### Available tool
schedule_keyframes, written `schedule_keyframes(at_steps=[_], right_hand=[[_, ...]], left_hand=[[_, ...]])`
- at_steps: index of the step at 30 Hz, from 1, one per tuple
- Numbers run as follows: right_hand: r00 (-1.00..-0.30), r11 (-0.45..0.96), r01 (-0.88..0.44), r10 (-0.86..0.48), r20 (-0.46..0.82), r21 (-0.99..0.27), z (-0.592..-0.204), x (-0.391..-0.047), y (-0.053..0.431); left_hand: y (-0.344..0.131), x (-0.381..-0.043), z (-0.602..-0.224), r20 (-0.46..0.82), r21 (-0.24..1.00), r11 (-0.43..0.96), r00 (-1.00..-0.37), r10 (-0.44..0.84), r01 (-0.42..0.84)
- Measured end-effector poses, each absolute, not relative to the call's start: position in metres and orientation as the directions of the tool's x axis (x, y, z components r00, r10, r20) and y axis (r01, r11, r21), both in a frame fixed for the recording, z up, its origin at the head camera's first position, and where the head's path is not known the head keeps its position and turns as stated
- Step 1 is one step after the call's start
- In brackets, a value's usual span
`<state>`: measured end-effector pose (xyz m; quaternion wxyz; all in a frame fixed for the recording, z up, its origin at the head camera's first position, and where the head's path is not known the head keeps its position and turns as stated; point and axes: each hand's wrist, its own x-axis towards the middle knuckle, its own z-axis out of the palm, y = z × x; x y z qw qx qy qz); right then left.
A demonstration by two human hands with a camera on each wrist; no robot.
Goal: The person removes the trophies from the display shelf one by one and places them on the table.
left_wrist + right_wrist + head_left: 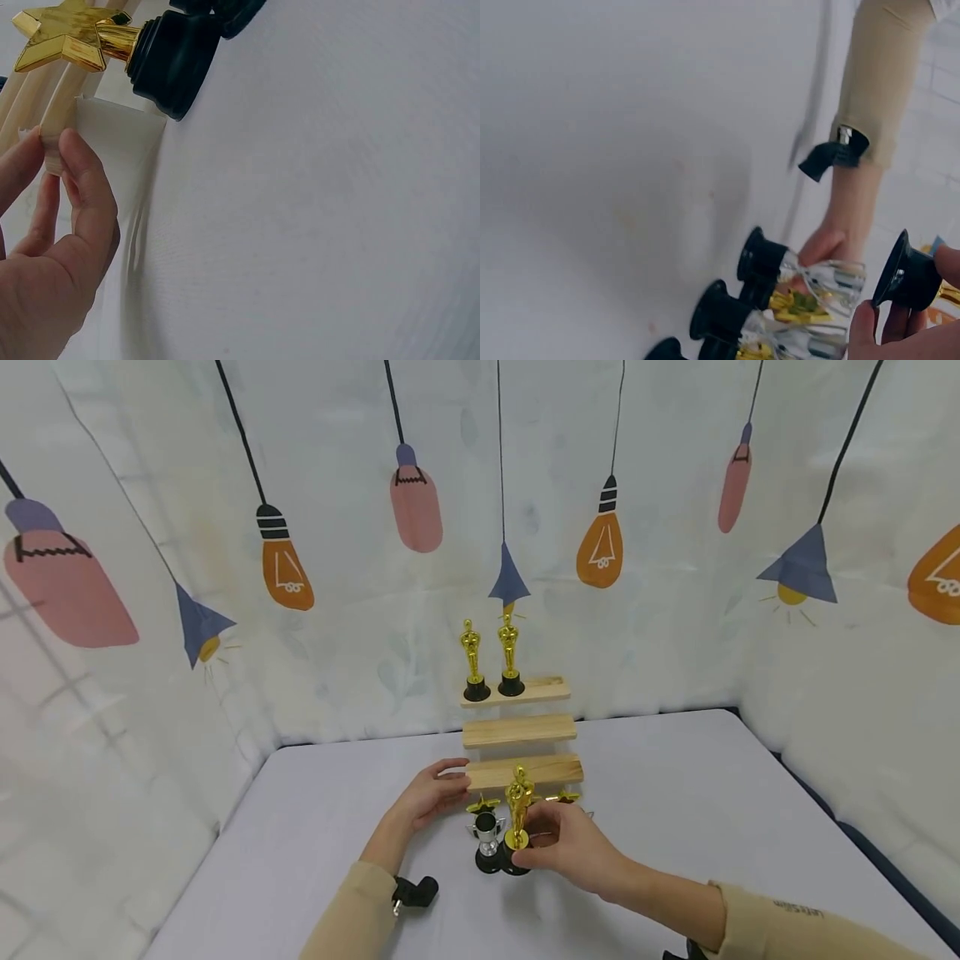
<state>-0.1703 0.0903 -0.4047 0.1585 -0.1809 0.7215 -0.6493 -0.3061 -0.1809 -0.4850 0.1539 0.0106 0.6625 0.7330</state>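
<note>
My left hand pinches the left end of the lowest wooden board of a tiered stand; the left wrist view shows thumb and fingers on either side of that board end. In my right hand is a gold figure statuette, gripped around its black base, which is raised above the table in the right wrist view. A silver cup trophy with a black base stands just left of it. Behind the cup, a gold star trophy stands in front of the stand.
Two more gold statuettes stand on the top board, toward its left. The middle board is bare. More silver cups and gold stars stand in front of the stand, partly behind my right hand. A patterned curtain surrounds the white table.
</note>
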Motion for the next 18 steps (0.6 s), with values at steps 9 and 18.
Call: schedule_keyframes(at_steps=[9,18], right_hand=[[-0.888,0.095,-0.014,-0.459,-0.032,-0.995,-0.425,-0.16,0.083],[-0.888,0.173,0.01,-0.451,-0.088,-0.985,-0.448,-0.156,0.077]], left_hand=[[-0.18,-0.308,-0.487,-0.175,0.977,-0.071,-0.951,0.256,-0.199],[-0.18,-0.309,-0.486,-0.175,0.978,-0.069,-0.954,0.245,-0.197]])
